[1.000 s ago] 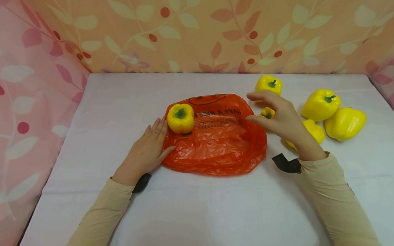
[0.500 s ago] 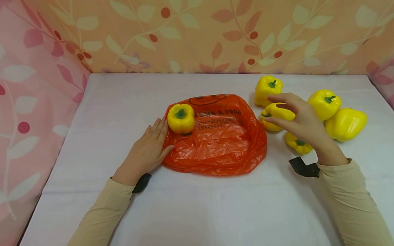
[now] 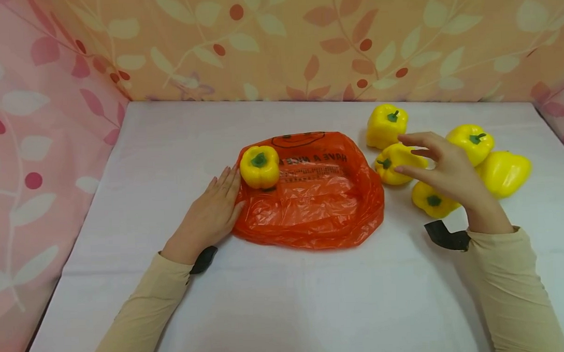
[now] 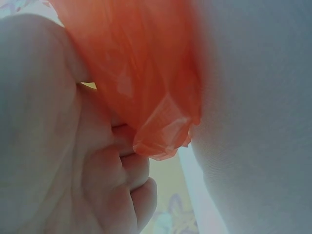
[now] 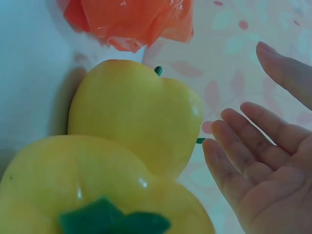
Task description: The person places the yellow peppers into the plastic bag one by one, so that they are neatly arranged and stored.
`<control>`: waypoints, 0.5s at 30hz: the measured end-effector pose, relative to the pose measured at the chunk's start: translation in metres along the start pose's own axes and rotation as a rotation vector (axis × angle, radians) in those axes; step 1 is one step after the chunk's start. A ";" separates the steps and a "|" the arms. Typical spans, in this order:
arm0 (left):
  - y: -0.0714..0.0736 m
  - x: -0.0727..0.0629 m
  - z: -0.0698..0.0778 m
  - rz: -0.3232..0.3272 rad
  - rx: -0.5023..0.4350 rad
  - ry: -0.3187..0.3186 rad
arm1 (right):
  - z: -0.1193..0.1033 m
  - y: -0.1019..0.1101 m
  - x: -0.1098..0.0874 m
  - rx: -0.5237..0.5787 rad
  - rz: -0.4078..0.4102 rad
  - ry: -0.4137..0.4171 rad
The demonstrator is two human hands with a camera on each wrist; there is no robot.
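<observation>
A red plastic bag (image 3: pixel 307 216) lies flattened on the white table, printed lettering facing up. One yellow bell pepper (image 3: pixel 260 172) with a green stem stands on the bag's left part. My left hand (image 3: pixel 208 215) rests with straight fingers along the bag's left edge; the left wrist view shows the bag's crumpled end (image 4: pixel 156 131) against the fingers. My right hand (image 3: pixel 454 177) hovers, fingers spread and apart from the thumb, over another yellow bell pepper (image 3: pixel 391 173) just right of the bag. Nothing is between its fingers in the right wrist view, where yellow peppers (image 5: pixel 131 112) lie beside the hand.
More yellow bell peppers stand around the right hand: one behind (image 3: pixel 384 131), one nearer the front (image 3: pixel 425 199), and two to the right, an upright pepper (image 3: pixel 467 141) and a tipped pepper (image 3: pixel 508 173). Flowered cloth walls (image 3: pixel 277 52) border the table's back and sides.
My right hand has drawn back to the right, away from the bag, uncovering the pepper beside it. The left hand has stayed at the bag's edge, its thumb shifting slightly.
</observation>
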State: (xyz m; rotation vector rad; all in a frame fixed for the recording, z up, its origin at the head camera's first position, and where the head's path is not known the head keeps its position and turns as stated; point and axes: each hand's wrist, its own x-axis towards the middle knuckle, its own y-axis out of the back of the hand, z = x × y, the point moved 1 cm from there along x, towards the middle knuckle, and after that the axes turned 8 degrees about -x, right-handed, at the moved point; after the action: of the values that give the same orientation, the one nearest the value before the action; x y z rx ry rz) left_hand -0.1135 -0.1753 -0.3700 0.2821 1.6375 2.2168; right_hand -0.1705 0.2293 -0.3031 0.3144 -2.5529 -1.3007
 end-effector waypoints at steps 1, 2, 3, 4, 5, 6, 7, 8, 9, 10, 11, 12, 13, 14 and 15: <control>0.000 0.000 0.000 0.000 -0.002 0.001 | 0.001 0.000 0.000 -0.002 -0.024 -0.025; 0.000 0.000 0.000 -0.001 -0.004 0.004 | 0.001 0.001 0.000 0.000 -0.045 -0.046; 0.000 0.000 0.001 -0.001 -0.005 0.005 | 0.002 0.001 0.000 0.001 -0.060 -0.061; -0.001 0.001 0.001 -0.001 -0.006 0.005 | 0.002 0.002 0.000 0.000 -0.070 -0.074; 0.000 0.001 0.001 -0.002 -0.006 0.005 | 0.003 0.002 0.001 -0.004 -0.073 -0.079; -0.001 0.001 0.001 -0.001 -0.005 0.002 | 0.003 0.002 0.000 -0.006 -0.073 -0.080; -0.001 0.001 0.001 0.000 -0.003 0.001 | 0.004 0.002 0.001 -0.013 -0.074 -0.083; -0.001 0.001 0.001 -0.003 -0.002 0.001 | 0.005 0.002 0.001 -0.020 -0.074 -0.086; -0.001 0.001 0.000 -0.004 -0.001 0.001 | 0.006 0.002 0.001 -0.029 -0.072 -0.088; -0.001 0.002 0.000 -0.005 0.001 0.001 | 0.006 0.002 0.001 -0.038 -0.070 -0.089; 0.000 0.001 0.001 -0.006 0.000 0.001 | 0.007 0.002 0.002 -0.050 -0.070 -0.087; 0.000 0.001 0.001 -0.007 0.000 0.002 | 0.008 0.002 0.002 -0.060 -0.072 -0.086; -0.001 0.001 0.001 -0.009 0.001 0.004 | 0.008 0.002 0.002 -0.070 -0.077 -0.086; -0.001 0.001 0.000 -0.010 0.000 0.005 | 0.009 0.001 0.003 -0.076 -0.081 -0.084; 0.000 0.001 0.000 -0.011 -0.001 0.007 | 0.009 0.001 0.003 -0.082 -0.085 -0.081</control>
State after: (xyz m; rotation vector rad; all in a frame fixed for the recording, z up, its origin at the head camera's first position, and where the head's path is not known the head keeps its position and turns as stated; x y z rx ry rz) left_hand -0.1146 -0.1743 -0.3704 0.2646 1.6372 2.2126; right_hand -0.1762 0.2356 -0.3069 0.3647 -2.5693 -1.4730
